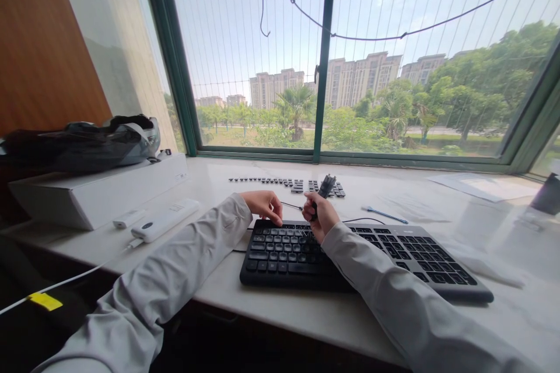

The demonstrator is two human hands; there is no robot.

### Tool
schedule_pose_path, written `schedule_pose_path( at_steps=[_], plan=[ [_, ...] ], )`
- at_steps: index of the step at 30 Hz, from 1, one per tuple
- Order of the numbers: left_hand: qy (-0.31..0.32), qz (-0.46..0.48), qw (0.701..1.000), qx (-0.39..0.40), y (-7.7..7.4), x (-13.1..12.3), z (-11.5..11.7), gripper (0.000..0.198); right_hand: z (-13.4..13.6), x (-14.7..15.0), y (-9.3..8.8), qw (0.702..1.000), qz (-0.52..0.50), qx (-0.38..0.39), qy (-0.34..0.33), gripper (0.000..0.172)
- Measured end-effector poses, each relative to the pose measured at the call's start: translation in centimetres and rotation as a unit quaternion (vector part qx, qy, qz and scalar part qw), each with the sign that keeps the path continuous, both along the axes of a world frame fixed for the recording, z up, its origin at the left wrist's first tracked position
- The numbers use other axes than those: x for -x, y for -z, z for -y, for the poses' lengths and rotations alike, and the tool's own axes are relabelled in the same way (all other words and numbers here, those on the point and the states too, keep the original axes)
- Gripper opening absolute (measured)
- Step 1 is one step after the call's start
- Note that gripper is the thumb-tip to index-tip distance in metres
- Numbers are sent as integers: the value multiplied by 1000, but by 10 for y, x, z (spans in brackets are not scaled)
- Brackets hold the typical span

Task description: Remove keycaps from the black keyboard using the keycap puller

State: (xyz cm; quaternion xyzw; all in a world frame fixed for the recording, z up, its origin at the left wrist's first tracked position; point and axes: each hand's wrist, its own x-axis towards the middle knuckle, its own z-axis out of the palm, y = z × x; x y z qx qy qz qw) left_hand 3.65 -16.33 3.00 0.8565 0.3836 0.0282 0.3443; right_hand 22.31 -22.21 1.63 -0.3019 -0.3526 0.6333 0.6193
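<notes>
Nearest the person, two grey sleeves are reaching forward over the edge of the desk (306, 317). A black keyboard (394, 256) is lying flat just past that edge. The left hand (263, 204) is resting at about 11 o'clock on the keyboard, fingers curled down with the tips touching the top rows. Whether it is pinching anything cannot be told. The right hand (321, 218) is hovering at the keyboard's 12 o'clock, closed in a fist around a small dark tool (326, 185) that is sticking upright out of the grip.

A thin blue stick (385, 215) is lying at 1 o'clock from the keyboard, and a white remote (165, 220) at 9 o'clock, beside a white box (96, 192).

Further back, at 12 o'clock, loose keycaps (289, 183) are sitting in neat rows on the desk, well apart from the keyboard, below the window (324, 52).

Judging by those rows and the gripped tool, keys are being worked on at the keyboard's top left. The next move is calling for the left hand bracing the keyboard while the tool is coming down squarely over a single key.
</notes>
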Motion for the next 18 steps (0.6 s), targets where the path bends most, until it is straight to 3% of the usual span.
schedule_pose_path(
  at_steps=[6, 12, 18],
  plan=[
    [29, 95, 994, -45, -14, -14, 15, 37, 1, 5, 6, 1000, -5, -6, -11, 21],
    [53, 69, 994, -59, -4, -30, 22, 37, 2, 6, 6, 1000, 13, -7, -6, 21],
    [61, 67, 995, -31, -1, -29, 20, 37, 7, 10, 8, 996, 77, -40, -10, 25]
  ],
)
